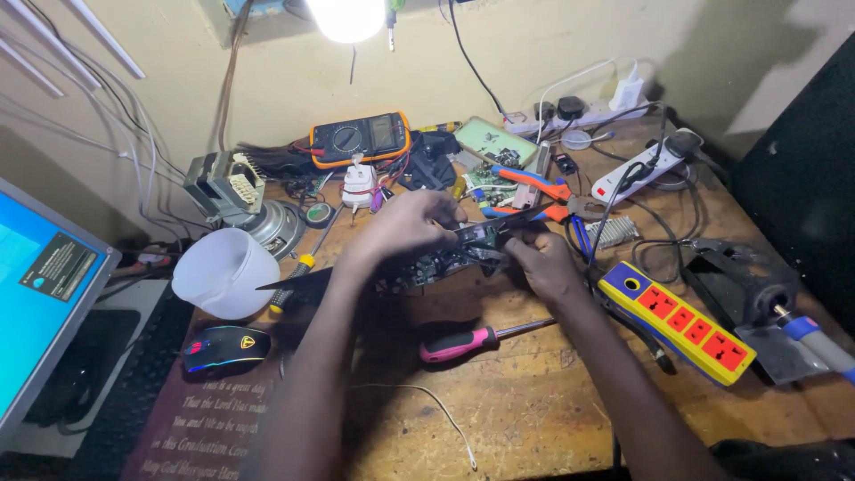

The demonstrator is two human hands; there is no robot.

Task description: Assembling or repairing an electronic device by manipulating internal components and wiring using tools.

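Here both hands meet over the middle of the wooden workbench (534,392), holding a dark circuit board (445,260) just above the wood. The left hand (405,223) arches over the board's top edge, fingers curled down and pressed onto it; the right hand (545,263) grips the board's right end, fingers closed around that end, though exactly which fingertips pinch is hard to tell in the shadow. Judging from this, the step in hand is steadying and working at the board itself, perhaps freeing or seating a part on it. The next move calls for a firm hold by one hand, so the other can let go and take a tool.

A pink-handled screwdriver (463,343) lies just in front of the hands, and a yellow power strip (677,322) sits near the right hand. An orange multimeter (361,138) rests well behind, a white plastic cup (223,272) to the left, and a computer mouse (225,347) below it.
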